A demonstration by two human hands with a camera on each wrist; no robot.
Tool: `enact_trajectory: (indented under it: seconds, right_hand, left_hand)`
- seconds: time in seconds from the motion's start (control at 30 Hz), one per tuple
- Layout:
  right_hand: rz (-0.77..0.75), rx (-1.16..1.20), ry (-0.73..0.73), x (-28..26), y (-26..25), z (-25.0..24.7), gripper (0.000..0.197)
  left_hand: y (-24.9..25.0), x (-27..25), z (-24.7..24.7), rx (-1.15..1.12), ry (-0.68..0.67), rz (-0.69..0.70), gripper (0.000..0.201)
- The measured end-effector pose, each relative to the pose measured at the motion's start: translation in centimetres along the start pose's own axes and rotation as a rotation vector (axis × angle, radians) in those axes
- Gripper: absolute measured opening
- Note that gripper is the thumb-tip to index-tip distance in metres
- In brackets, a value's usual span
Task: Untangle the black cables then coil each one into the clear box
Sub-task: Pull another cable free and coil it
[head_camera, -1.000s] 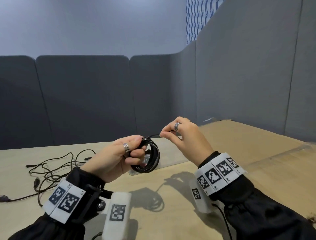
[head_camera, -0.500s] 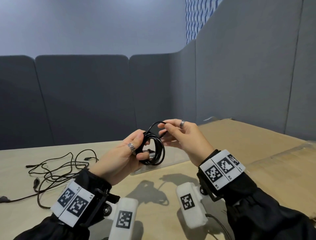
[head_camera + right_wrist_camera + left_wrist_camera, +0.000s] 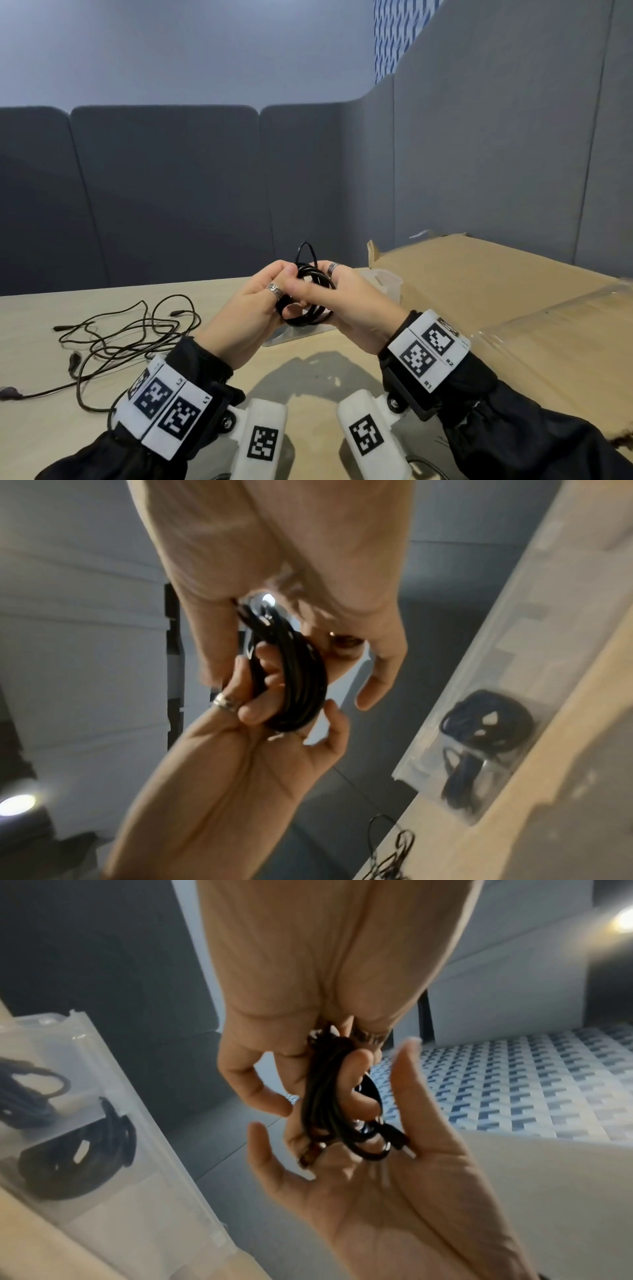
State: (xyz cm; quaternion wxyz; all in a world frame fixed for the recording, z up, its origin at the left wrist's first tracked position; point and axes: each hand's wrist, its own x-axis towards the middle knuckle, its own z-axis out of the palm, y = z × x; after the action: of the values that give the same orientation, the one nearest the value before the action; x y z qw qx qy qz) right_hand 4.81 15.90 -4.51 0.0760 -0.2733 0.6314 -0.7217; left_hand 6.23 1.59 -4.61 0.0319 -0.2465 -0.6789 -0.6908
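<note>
A coiled black cable (image 3: 308, 298) is gripped by the left hand (image 3: 250, 308) and pinched by the right hand (image 3: 346, 301), above the clear box (image 3: 113, 1150). Two coils (image 3: 78, 1153) are already stowed inside it. Tangled cables (image 3: 126, 329) left of the box remain unsorted.

The table (image 3: 51, 428) bears tangled cables (image 3: 130, 335), clear box (image 3: 390, 284), perhaps cardboard (image 3: 496, 291).

Coiled black cable (image 3: 310, 301), several tight glossy loops, held upright above the table with one loop poking up at the top. Loose black cables (image 3: 126, 329), thin and tangled, sprawled flat at the left. Clear box (image 3: 113, 1172), translucent, far of the coil, with two dark coiled cables (image 3: 486, 721) inside in separate compartments.
</note>
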Motion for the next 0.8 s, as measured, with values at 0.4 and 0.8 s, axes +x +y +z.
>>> enact_trajectory:
  seconds: [0.4, 0.8]
  right_hand:
    - [-0.159, -0.916, 0.125, -0.8, -1.2, -0.6, 0.02]
    - [-0.521, -0.923, 0.341, -1.2, -2.4, -2.1, 0.011]
  left_hand:
    - [-0.3, 1.3, -3.3, -0.003, 0.326, 0.01, 0.031]
    - [0.4, 0.1, -1.3, 0.264, 0.081, -0.014, 0.024]
